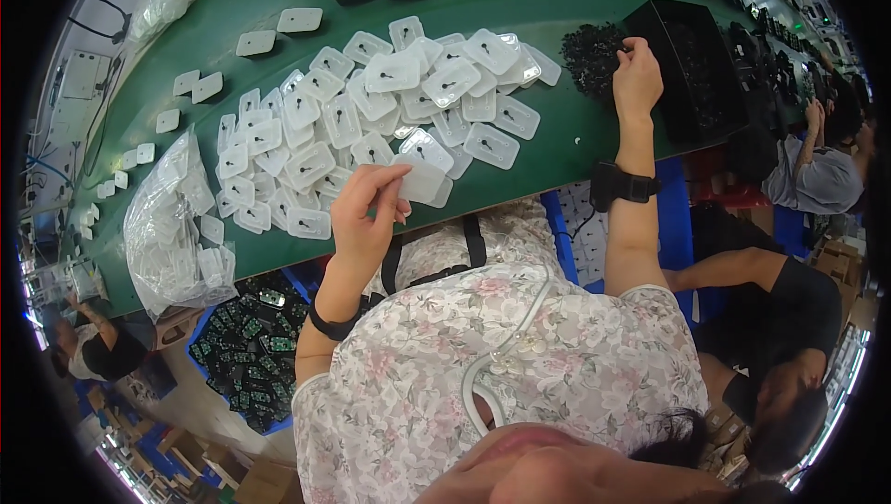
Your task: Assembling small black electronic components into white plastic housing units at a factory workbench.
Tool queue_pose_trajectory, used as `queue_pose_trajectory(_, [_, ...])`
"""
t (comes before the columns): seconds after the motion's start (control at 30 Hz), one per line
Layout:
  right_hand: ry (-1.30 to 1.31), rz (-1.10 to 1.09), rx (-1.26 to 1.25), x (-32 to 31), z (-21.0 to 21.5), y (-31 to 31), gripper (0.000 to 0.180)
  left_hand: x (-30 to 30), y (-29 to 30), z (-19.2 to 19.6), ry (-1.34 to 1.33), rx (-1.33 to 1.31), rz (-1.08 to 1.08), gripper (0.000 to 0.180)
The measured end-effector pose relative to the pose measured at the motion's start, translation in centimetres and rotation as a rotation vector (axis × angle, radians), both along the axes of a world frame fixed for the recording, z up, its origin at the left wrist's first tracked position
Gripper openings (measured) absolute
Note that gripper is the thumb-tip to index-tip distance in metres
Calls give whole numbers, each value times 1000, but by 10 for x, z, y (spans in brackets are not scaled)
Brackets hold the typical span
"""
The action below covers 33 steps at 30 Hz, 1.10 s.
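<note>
1. My left hand, at the centre of the frame, pinches a translucent white plastic cover between thumb and fingers, at the near edge of the heap of similar covers.
2. My right hand, upper right, has its fingertips drawn together beside the pile of small black parts; I cannot tell whether they grip one.
3. Just right of that hand, a black bin stands on the green table.
</note>
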State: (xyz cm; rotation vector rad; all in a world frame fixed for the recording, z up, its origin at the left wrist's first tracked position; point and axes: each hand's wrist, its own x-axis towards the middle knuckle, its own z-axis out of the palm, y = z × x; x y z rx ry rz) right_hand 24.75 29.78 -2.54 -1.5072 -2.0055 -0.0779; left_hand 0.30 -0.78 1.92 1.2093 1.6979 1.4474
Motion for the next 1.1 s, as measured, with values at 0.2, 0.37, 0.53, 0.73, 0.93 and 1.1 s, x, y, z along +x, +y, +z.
queue_pose_trajectory(0.2, [430,214,-123,-29,28,-33,12,4,11,3,-24,42,27,18])
queue_pose_trajectory(0.37, [1001,811,-825,-99,48,-136,14,15,25,5,22,62,53,21])
queue_pose_trajectory(0.53, [964,978,-891,-121,48,-167,19,18,25,7,67,104,106,19])
queue_pose_trajectory(0.73, [866,1041,-846,-125,46,-175,20,16,17,0,71,121,210,12])
queue_pose_trajectory(0.93, [828,1053,-785,-129,54,-181,18,8,14,-1,335,144,217,15])
queue_pose_trajectory(1.1, [581,1084,-737,-121,59,-173,13,8,12,-1,308,173,221,15])
